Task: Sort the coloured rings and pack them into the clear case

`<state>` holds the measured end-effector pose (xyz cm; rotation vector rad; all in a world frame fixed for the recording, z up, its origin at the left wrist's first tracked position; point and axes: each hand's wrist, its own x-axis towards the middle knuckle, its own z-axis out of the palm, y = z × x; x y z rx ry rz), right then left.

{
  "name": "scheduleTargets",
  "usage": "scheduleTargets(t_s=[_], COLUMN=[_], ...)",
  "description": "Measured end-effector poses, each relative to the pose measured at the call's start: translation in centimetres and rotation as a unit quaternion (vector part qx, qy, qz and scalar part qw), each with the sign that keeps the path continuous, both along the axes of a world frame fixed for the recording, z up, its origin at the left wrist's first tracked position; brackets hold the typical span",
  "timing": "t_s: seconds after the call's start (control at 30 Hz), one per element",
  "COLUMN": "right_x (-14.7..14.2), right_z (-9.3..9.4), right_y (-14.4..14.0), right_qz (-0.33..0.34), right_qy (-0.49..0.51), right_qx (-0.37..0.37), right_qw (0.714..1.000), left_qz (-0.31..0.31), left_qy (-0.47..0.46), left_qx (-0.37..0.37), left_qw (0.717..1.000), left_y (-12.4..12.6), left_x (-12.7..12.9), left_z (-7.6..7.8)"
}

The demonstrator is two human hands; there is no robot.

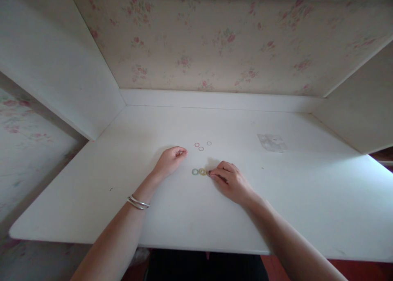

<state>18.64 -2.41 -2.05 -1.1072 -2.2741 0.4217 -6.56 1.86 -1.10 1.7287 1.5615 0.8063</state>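
Small rings lie on a white table (184, 215). Below the middle, a pale green ring (195, 172) and a yellow ring (202, 172) sit side by side in a row. At the row's right end, my right hand (230, 179) is closed, its fingertips pinching a small ring (209, 173) that they partly cover. My left hand (170, 160) rests to the left with fingers curled together; what they hold, if anything, is hidden. Beyond the hands lie three thin loose rings: a red ring (197, 144), a dark ring (201, 149) and a pale ring (209, 143).
A clear plastic bag (272, 143) lies flat at the right rear. One small dark strip (111, 189) is on the table's left side. White panels and a flowered back wall (215, 43) enclose the tabletop's far side. Two silver bangles (138, 203) circle my left wrist.
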Motion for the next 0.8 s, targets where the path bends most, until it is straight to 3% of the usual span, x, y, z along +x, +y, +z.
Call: scheduleTargets(t_s=[0.2,0.33,0.5,0.8], right_x=[-0.1,0.5,1.5,1.7], right_z=[0.1,0.3,0.3,0.2], right_y=[-0.2,0.4,1.9,2.7], right_qz=[-0.031,-0.127,-0.228,-0.260], right_qy=[0.078,0.169,0.209,0.221], right_qx=[-0.026,-0.036,-0.060,-0.125], right_qw=[0.996,0.977,0.949,0.931], left_qz=[0.003,0.000,-0.002,-0.008], left_qy=[0.003,0.029,0.083,0.219], left_qx=[0.002,0.010,0.036,0.046], left_qw=[1.000,1.000,0.996,0.975], left_y=[-0.1,-0.4,-0.5,1.8], left_x=[0.0,0.2,0.8,3.5], left_z=[0.0,0.1,-0.1,0.5])
